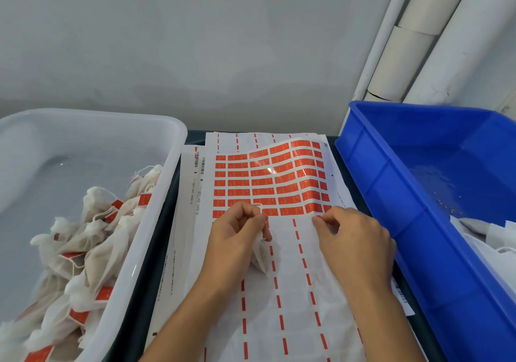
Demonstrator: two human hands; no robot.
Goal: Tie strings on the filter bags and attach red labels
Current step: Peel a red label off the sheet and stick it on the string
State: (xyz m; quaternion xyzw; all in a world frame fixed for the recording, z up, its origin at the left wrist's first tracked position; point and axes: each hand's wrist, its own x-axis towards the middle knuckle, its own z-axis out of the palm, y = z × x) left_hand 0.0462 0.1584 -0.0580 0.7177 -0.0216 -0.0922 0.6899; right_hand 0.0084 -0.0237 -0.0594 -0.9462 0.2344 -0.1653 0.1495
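A plain pale grey-white wall (195,40) fills the upper half of the view, evenly lit with soft, diffuse light and faint smudges low down near the desk edge. At the right, several white pipes (435,32) run at a slant from the top corner down behind the desk, one of them sleeved in wider sections with visible joints and a few scuffs. The desk (167,216) has a dark, nearly black surface, seen only as narrow strips. It stands right against the wall. No floor or window shows.
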